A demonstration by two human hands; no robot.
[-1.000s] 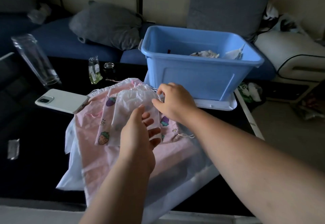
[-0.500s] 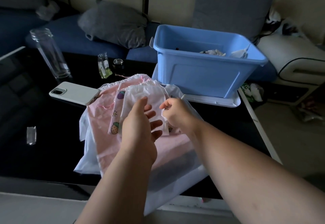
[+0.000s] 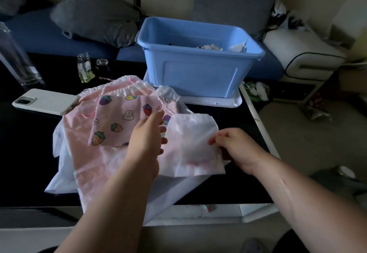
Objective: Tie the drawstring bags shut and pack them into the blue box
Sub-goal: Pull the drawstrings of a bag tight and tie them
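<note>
Hands: right hand (image 3: 238, 147) is pinching the right edge of the white bag (image 3: 194, 143), left hand (image 3: 147, 135) is touching its left edge, fingers straight. The bag is overlapping the strawberry-print bag (image 3: 119, 121) on the counter (image 3: 29, 153), with the blue box (image 3: 198, 70) standing just behind.

Small white drawstring bag (image 3: 192, 143) over pink bags (image 3: 111, 121); blue box (image 3: 198, 74) behind.

no legible txt or labels (pics only), nothing readable
</note>
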